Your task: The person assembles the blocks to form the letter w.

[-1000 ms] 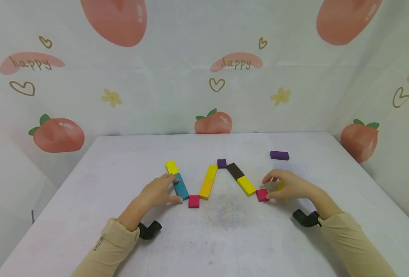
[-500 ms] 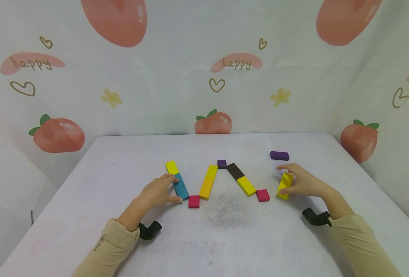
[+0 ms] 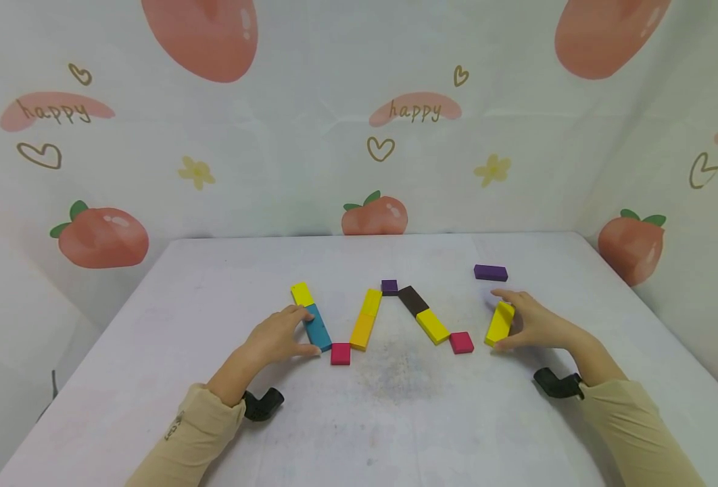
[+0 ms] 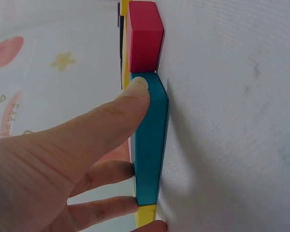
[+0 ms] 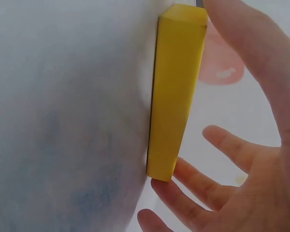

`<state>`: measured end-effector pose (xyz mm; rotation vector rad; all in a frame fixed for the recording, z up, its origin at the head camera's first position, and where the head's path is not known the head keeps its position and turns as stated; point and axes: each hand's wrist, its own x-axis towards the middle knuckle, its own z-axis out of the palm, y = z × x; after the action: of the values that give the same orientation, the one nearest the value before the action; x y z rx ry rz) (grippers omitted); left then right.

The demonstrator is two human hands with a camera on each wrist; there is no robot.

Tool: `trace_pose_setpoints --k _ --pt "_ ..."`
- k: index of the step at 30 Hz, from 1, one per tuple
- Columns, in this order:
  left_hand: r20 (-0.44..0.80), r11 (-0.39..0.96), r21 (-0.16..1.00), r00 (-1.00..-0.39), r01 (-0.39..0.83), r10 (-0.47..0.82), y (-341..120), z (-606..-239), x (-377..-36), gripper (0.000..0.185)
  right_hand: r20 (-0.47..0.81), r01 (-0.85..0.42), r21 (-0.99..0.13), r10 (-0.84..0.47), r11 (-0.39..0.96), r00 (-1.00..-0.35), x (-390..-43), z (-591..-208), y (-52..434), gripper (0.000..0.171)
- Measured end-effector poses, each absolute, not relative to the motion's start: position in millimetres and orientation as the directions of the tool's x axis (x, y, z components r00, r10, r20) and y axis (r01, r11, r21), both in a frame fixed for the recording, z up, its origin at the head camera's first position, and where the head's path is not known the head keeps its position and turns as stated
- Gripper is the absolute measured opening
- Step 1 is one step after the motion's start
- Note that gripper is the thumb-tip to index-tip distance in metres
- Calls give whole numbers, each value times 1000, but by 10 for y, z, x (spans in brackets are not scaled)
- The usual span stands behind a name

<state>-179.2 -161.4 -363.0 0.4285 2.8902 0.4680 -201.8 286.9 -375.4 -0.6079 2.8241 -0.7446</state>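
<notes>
My left hand [image 3: 282,335] rests against a teal block [image 3: 318,327] near the table's middle. In the left wrist view its thumb [image 4: 130,101] presses the teal block's [image 4: 152,145] side near a red block [image 4: 145,36], and the other fingers lie along the block. My right hand [image 3: 532,325] brackets a yellow block [image 3: 500,323] lying flat, with spread fingers [image 5: 198,188] touching its near end [image 5: 176,92]. Flat blocks form a zigzag: yellow [image 3: 301,293], teal, red [image 3: 340,354], yellow [image 3: 366,320], small purple [image 3: 389,287], brown [image 3: 412,300], yellow [image 3: 433,326], red [image 3: 461,342].
A loose purple block [image 3: 490,272] lies just beyond my right hand. The white table [image 3: 395,419] is backed and flanked by cloth walls printed with peaches. Black wrist mounts [image 3: 261,402] sit under both forearms.
My right hand left the red block, moved right to the yellow block, which was tipped up half a second ago, and laid it flat, slanting up-right. My left hand stayed put.
</notes>
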Motion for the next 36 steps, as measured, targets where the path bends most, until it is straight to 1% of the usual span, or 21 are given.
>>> trace_pose_setpoints --k 5,16,36 --pt "-121 907 328 -940 266 320 -1618 -3633 -1800 63 -51 -349 -494 -427 797 -903 -2006 -3749 2853 97" --pt "-127 906 329 -938 266 322 -1614 -3625 -1804 64 -63 -342 -495 -425 799 -903 -1995 -3729 2824 91" --pt "-132 909 324 -939 263 319 -1608 -3617 -1789 64 -22 -359 -495 -425 791 -905 -2083 -3738 2733 87"
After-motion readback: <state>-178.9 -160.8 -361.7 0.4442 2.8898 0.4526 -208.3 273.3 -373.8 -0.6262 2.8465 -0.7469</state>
